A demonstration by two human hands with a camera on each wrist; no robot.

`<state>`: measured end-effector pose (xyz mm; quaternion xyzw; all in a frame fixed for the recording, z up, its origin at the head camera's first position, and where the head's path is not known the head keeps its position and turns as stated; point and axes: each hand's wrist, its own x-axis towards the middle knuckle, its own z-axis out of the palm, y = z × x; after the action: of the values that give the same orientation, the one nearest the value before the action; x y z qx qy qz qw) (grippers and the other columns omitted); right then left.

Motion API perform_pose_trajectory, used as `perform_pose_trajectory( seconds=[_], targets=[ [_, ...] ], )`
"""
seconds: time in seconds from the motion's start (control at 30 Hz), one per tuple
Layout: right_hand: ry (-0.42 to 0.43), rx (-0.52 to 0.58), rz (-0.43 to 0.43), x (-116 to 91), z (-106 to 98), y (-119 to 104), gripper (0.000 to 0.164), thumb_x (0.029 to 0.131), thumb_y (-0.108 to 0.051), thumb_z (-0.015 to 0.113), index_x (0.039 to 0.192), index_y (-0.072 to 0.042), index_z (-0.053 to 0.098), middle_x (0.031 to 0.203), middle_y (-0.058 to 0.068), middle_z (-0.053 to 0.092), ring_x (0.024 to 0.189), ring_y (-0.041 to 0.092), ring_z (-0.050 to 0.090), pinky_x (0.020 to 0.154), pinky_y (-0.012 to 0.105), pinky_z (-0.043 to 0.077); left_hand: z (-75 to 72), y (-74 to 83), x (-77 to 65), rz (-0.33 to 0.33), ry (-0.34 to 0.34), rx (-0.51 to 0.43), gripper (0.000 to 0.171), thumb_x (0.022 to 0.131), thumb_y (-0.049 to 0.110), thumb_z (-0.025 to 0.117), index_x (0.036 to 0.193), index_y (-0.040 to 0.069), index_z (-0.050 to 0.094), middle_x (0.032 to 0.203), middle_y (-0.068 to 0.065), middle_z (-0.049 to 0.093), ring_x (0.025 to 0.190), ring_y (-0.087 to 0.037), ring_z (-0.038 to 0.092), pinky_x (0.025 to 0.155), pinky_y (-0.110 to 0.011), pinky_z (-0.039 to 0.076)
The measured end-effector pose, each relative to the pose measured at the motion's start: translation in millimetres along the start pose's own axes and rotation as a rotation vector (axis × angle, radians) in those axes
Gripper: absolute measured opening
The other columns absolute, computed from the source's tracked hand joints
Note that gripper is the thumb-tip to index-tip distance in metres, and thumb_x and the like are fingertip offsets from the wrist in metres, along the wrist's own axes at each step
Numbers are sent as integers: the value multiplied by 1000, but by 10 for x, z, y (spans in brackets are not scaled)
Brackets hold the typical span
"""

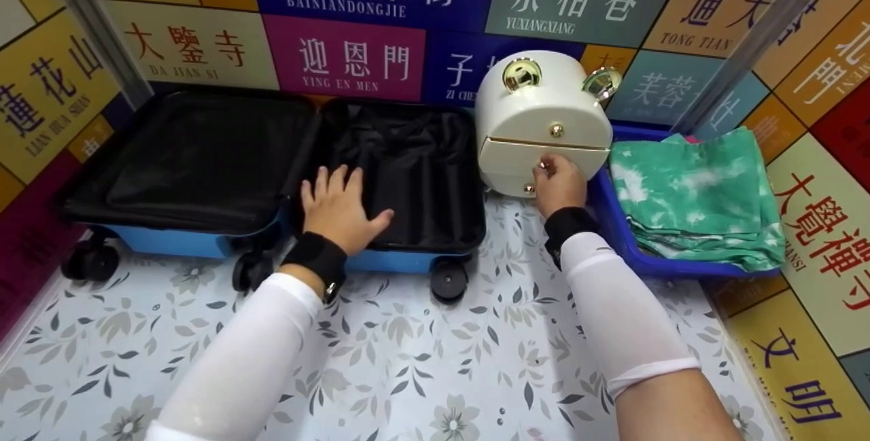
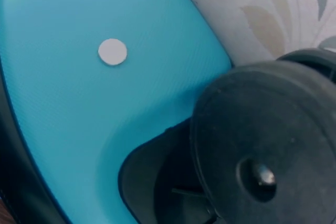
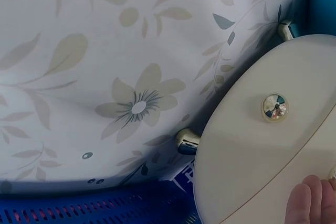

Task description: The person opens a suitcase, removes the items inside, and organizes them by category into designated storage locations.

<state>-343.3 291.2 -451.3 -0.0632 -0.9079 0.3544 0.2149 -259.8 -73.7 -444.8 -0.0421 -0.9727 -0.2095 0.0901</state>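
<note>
My left hand (image 1: 340,213) lies over the inner rim of an open suitcase (image 1: 421,176), its fingers straight and spread. This suitcase is light blue outside with a black lining. In the left wrist view, its blue shell (image 2: 79,108) and a black wheel (image 2: 268,140) fill the picture. My right hand (image 1: 561,186) has curled fingers and thumb pinching a small gold knob (image 1: 542,166) on the front of a white rounded drawer box (image 1: 544,98). Another knob (image 3: 274,107) shows uncovered in the right wrist view, apart from my fingertips (image 3: 302,205).
To the right of the box stands a blue basket (image 1: 632,257) holding folded green-and-white tie-dye cloth (image 1: 693,196). The suitcase's other half (image 1: 190,162) is at the left. Printed panels (image 1: 346,54) rise behind, and a floral cover (image 1: 408,359) lies underneath.
</note>
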Motion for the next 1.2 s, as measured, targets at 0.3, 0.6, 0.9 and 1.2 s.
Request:
perform_pose_trajectory(
  seconds=[0.3,0.6,0.9,1.2],
  targets=[
    [51,-16,2,-3,21,-21,19,100,-12,68,113,1,74,110,23,75,105,39,69,97,49,51,3,-3,0,1,7,9,93,92,63,70,162,9,40,168,-22,35,159,-50,20,127,-71,10],
    [61,-7,-7,-21,20,-13,21,99,-12,68,112,2,75,108,24,75,103,40,69,96,49,51,2,2,-10,-5,-4,5,93,92,64,68,162,9,40,168,-22,35,160,-49,18,128,-70,9],
    [60,-17,28,-21,20,-28,19,100,-14,70,111,0,74,109,23,75,104,39,69,95,49,52,19,4,-4,-3,-7,0,93,92,63,69,162,9,40,169,-22,34,160,-49,18,128,-70,8],
    [67,-26,21,-88,-1,-34,18,100,-12,68,109,2,74,107,23,75,103,39,69,95,50,52,7,-2,-2,-8,-6,-1,93,92,62,70,162,9,40,168,-22,35,160,-49,18,127,-71,9]
  ],
)
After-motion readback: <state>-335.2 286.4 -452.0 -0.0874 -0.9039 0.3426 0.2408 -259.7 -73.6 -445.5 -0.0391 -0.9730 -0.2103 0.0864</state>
